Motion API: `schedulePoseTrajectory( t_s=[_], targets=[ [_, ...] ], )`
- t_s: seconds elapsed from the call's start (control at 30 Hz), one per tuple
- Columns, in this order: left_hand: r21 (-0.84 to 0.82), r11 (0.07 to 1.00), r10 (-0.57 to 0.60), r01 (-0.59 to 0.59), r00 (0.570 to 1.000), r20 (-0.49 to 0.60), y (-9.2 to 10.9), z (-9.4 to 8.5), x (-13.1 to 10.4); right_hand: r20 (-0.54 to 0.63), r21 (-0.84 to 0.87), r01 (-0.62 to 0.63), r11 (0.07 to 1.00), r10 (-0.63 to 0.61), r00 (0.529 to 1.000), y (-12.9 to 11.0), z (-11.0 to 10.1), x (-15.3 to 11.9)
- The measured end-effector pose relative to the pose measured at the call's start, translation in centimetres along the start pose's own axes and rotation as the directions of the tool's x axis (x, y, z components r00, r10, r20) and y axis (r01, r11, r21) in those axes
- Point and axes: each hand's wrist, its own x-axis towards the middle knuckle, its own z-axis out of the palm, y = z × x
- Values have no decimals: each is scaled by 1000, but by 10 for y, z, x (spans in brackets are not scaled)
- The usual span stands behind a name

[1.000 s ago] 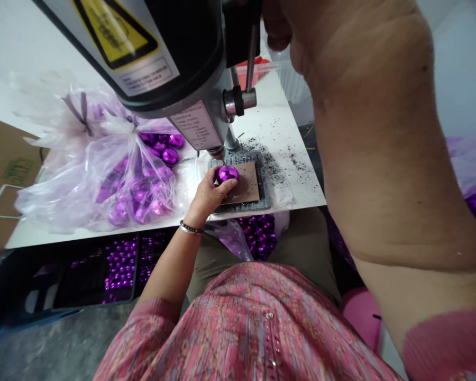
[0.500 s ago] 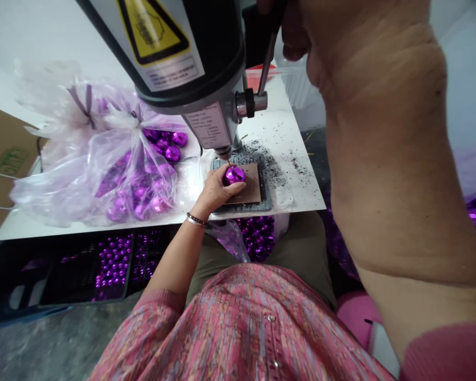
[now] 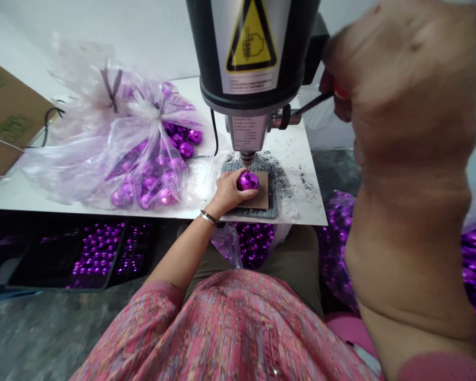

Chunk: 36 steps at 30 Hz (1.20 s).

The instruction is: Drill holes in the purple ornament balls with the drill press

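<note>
A shiny purple faceted ball (image 3: 248, 181) rests on a brown board (image 3: 263, 193) over the grey base of a drill press (image 3: 248, 132). My left hand (image 3: 230, 191) holds the ball from its left side, thumb in front and fingers behind. The drill chuck is just above the ball; its tip is too small to make out clearly. My right hand (image 3: 353, 74), large and close to the camera, is closed around the red-ended lever (image 3: 313, 104) at the press's right side.
Clear plastic bags (image 3: 143, 153) of purple balls lie on the white table (image 3: 200, 203) at left, near a cardboard box (image 3: 11, 111). Dark crates (image 3: 99, 254) of purple balls stand below. An open bag (image 3: 256, 243) hangs at the table's front edge. Dark shavings surround the base.
The camera view has shifted, so the press appears further right and more upright. My right hand and the lever show more fully. My left hand still holds the ball on the board.
</note>
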Motion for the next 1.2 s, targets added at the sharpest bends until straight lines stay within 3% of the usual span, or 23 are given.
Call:
schedulePoseTrajectory(
  t_s=[0.13, 0.53, 0.97, 1.2],
  targets=[
    [-9, 1000, -11, 11, 1000, 11, -1, 1, 0, -35, -4, -114, 993, 114, 993, -8, 8, -22],
    [-25, 1000, 8, -8, 1000, -4, -1, 4, -2, 41, 25, -26, 999, 25, 999, 13, 9, -59],
    [-15, 999, 42, -42, 999, -36, -5, 7, -3, -42, 46, 189, 981, -188, 981, 37, 26, -83],
    [55, 997, 61, -58, 997, -42, -5, 8, -4, -161, -17, 288, 957, -287, 944, 61, 48, -96]
  ],
)
